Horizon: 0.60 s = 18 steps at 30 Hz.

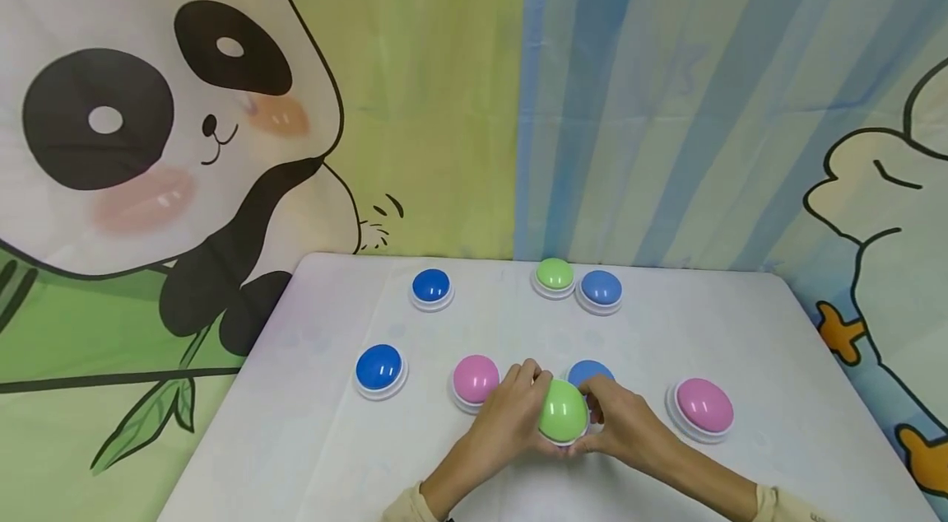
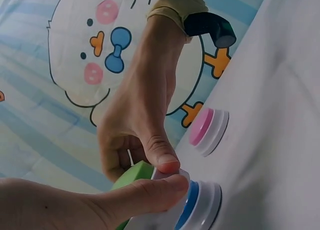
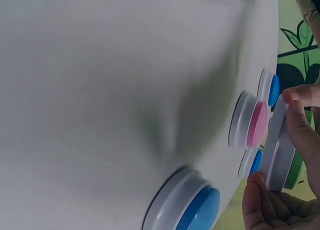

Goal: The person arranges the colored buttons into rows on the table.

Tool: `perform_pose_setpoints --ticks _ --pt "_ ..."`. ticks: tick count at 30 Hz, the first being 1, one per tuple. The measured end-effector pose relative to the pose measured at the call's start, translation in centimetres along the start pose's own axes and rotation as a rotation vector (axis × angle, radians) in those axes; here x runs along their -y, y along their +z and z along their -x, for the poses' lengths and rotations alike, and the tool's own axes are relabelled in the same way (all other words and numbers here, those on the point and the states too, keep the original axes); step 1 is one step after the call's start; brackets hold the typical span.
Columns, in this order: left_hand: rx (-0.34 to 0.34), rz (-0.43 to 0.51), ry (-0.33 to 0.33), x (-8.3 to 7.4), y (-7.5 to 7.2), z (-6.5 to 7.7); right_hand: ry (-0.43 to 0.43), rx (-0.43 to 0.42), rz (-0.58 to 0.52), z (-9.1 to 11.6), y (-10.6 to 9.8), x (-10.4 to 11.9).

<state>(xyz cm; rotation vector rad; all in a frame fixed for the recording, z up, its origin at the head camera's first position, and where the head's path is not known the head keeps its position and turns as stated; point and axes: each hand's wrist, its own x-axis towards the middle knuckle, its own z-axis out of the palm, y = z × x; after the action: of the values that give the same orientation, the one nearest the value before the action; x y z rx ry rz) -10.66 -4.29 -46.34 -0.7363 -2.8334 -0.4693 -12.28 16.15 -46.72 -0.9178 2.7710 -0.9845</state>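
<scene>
With my left hand [image 1: 513, 408] and right hand [image 1: 622, 421] I grip the held green button [image 1: 563, 411] by its base above the table [image 1: 311, 448], my fingers hiding parts of its rim and my left hand much of it in the left wrist view. The blue button behind [image 1: 590, 371] is partly blocked, as is the near pink button [image 1: 475, 378] beside my left hand; the right-hand pink button [image 1: 705, 405] stands apart, unobstructed.

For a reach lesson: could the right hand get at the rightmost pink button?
Probably yes: nothing stands between the right hand and that pink button, but the hand holds a green button.
</scene>
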Motion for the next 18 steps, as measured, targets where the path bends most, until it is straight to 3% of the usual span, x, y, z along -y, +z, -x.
perform_pose_setpoints --ticks 8,15,18 --pt "0.032 0.052 0.002 -0.1 0.1 1.2 -0.015 -0.028 0.016 1.1 0.9 0.6" --pt "-0.014 -0.022 0.026 0.3 0.4 2.3 0.022 0.006 -0.025 1.0 1.8 1.2" --pt "-0.009 -0.014 0.014 0.7 0.3 3.0 0.019 0.016 -0.024 0.7 2.4 1.6"
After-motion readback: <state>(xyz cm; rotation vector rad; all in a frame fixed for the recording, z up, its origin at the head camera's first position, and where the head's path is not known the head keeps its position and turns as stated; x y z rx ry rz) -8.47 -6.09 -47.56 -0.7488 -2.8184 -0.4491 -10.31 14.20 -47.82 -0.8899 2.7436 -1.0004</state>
